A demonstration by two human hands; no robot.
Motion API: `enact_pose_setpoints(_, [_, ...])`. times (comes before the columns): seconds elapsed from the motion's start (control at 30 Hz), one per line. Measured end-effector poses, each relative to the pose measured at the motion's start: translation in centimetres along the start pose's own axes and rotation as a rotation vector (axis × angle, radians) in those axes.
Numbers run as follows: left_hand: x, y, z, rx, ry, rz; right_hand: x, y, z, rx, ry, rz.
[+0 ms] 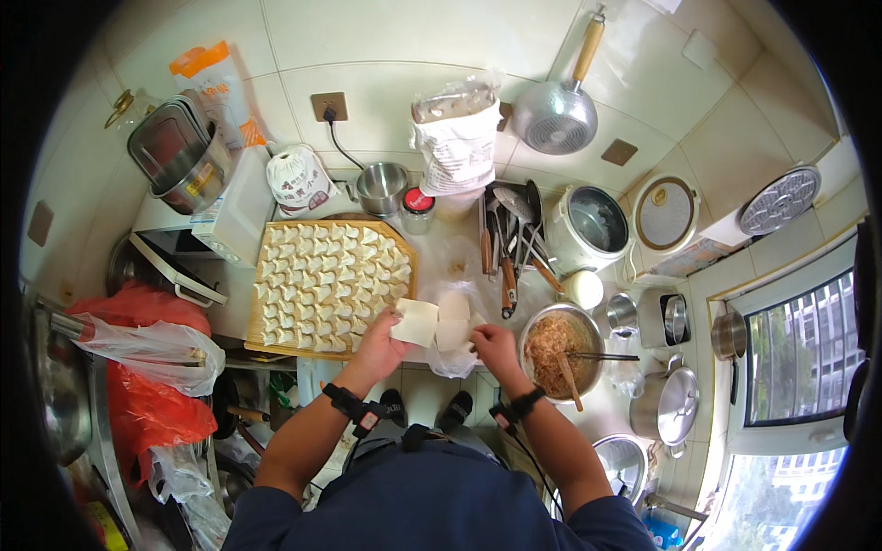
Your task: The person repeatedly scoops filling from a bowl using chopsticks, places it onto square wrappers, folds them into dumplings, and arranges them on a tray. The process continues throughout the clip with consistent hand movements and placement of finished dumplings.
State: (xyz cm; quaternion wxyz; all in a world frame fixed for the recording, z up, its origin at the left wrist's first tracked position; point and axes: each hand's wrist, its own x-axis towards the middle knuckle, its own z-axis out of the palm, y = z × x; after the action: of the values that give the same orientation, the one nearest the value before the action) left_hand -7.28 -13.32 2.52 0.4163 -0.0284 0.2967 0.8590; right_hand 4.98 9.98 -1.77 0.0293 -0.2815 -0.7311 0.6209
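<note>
My left hand (380, 346) holds a square dough wrapper (416, 322) by its left side, level with the front of the counter. Beside it, more pale wrappers (453, 329) lie on a clear plastic bag (451, 364). At the right edge of these wrappers is my right hand (495, 346), its fingers bent together; whether they pinch a wrapper is too small to tell. A wooden board (406, 241) to the left carries rows of folded dumplings (324, 289). On the right stands a metal bowl (598, 327) of minced filling (551, 348), with chopsticks (606, 357) and a wooden-handled utensil (570, 382) in it.
Behind the wrappers, a rack of kitchen utensils (513, 234) stands by an uncovered cooker pot (591, 224). A lidded jar (418, 210), a small steel pot (382, 187) and a cloth sack (300, 180) line the back. At the left are a microwave (234, 206) and red plastic bags (155, 406).
</note>
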Motion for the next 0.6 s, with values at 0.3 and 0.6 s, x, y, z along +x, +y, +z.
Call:
enact_pose_setpoints(0.3, [-0.6, -1.0, -0.4, 0.008, -0.019, -0.095, -8.1, -0.4, -10.8, -0.895, 0.415, -0.452])
enact_pose_setpoints(0.6, [2.2, -6.1, 1.8, 0.06, -0.022, -0.153, -13.1, 7.5, -19.8, -1.041, 0.238, 0.339])
